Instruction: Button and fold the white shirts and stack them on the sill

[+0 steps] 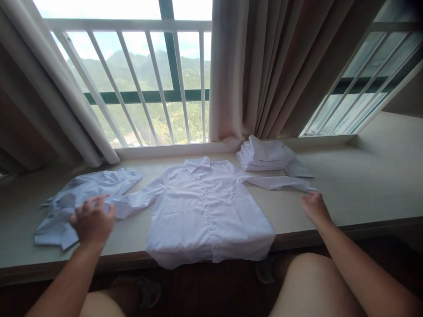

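a white button-up shirt [206, 207] lies face up and spread flat on the bench [357, 185], collar toward the window and hem hanging a little over the front edge, so the whole front can be seen and both sleeves are stretched out sideways. laid out this way, the cloth is smooth across the chest with the button line running straight down the middle.

the right hand [315, 207] rests at the cuff end of the shirt's right-side sleeve [280, 182], fingers loosely curled and touching the bench just beside the cuff; i cannot tell whether it pinches the cloth or only touches it. the left hand [93, 221] hovers with fingers spread and half open over the place where the other sleeve [134, 201] meets a crumpled pale blue shirt [82, 193]; it seems to grip nothing.

the crumpled shirt lies loose to the left, apart from the flat one's body but touching its sleeve. a stack of folded white shirts [266, 154] sits at the back against the window ledge, beside the curtain [264, 66], out of the way of the spread sleeves.

counted: one shirt laid flat, one crumpled shirt, one folded stack of perhaps four or five pieces, too tight to count surely. two hands, both the person's own.
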{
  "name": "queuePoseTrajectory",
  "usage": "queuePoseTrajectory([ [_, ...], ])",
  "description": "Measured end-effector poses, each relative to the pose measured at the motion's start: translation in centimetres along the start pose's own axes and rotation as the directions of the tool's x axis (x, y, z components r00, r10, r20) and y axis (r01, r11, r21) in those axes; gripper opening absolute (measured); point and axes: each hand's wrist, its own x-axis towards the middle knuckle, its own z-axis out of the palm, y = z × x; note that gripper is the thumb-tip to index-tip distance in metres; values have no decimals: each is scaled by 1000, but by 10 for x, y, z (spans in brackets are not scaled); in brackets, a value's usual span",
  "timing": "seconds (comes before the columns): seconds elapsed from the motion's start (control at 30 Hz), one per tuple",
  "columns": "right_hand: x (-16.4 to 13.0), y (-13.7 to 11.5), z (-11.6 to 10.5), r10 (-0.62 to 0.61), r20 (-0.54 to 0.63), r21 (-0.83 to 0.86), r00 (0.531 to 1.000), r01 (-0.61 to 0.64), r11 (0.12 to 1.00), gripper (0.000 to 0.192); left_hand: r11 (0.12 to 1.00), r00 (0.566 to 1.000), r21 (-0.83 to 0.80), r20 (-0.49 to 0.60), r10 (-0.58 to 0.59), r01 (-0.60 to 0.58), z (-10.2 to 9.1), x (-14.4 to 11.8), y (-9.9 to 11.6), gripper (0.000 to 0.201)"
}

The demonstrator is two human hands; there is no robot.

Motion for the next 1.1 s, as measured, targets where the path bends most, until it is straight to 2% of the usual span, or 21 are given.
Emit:
queuePoseTrajectory([
  [0.03, -17, -3, 6, -81, 69, -50, 994, 84, 995, 37, 991, 983, 2, 131, 132, -133, 13, -18, 20, 43],
  [0.07, -35, -10, 14, -204, 151, -83, 967, 218, 972, 38, 968, 935, -29, 252, 250, -250, 29, -37, 40, 43],
  [0.1, -53, -22, 24, -353, 262, -56, 898, 379, 924, 40, 944, 886, -70, 326, 328, -323, 45, -56, 59, 48],
  [0.13, -69, -36, 36, -476, 365, -10, 800, 514, 858, 43, 926, 846, -98, 381, 373, -364, 62, -73, 75, 55],
  [0.17, -83, -51, 47, -547, 447, 25, 708, 601, 799, 48, 919, 821, -111, 419, 389, -379, 77, -87, 88, 62],
  [0.23, -105, -76, 66, -585, 589, 54, 558, 695, 717, 58, 915, 784, -108, 482, 390, -388, 101, -105, 101, 68],
  [0.27, -112, -85, 72, -575, 642, 51, 507, 720, 692, 60, 913, 771, -105, 502, 391, -395, 108, -110, 100, 69],
  [0.33, -123, -90, 74, -540, 710, 25, 453, 749, 662, 61, 901, 746, -104, 525, 410, -422, 112, -113, 85, 68],
  [0.43, -137, -82, 56, -527, 729, -9, 437, 776, 631, 63, 871, 705, -108, 544, 456, -480, 99, -114, 44, 66],
  [0.53, -145, -86, 37, -608, 673, 40, 421, 800, 598, 55, 849, 663, -112, 576, 479, -516, 80, -103, 16, 66],
  [0.6, -139, -109, 39, -657, 605, 69, 450, 792, 606, 49, 856, 678, -98, 567, 467, -507, 77, -80, 18, 60],
  [0.63, -131, -126, 47, -675, 576, 82, 461, 789, 609, 48, 871, 718, -74, 534, 445, -485, 80, -63, 25, 56],
  [0.67, -121, -144, 59, -681, 556, 87, 476, 782, 617, 49, 873, 741, -69, 499, 449, -483, 87, -44, 34, 54],
  [0.73, -96, -178, 95, -623, 573, 61, 532, 731, 680, 54, 873, 777, -61, 430, 460, -483, 112, -4, 55, 49],
  [0.8, -69, -202, 137, -477, 677, 14, 560, 638, 770, 63, 904, 806, -26, 441, 394, -427, 147, 31, 69, 54],
  [0.87, -46, -212, 176, -326, 770, -65, 548, 576, 815, 69, 934, 785, 10, 545, 294, -357, 186, 57, 69, 64],
  [0.9, -36, -212, 193, -289, 792, -92, 538, 573, 815, 71, 942, 767, 21, 588, 258, -334, 204, 68, 64, 68],
  [1.0, -10, -211, 233, -296, 797, -106, 527, 605, 789, 73, 951, 739, 38, 640, 213, -307, 248, 95, 47, 74],
  [1.1, 11, -217, 261, -319, 784, -93, 533, 608, 788, 74, 951, 730, 52, 653, 200, -306, 275, 122, 40, 75],
])
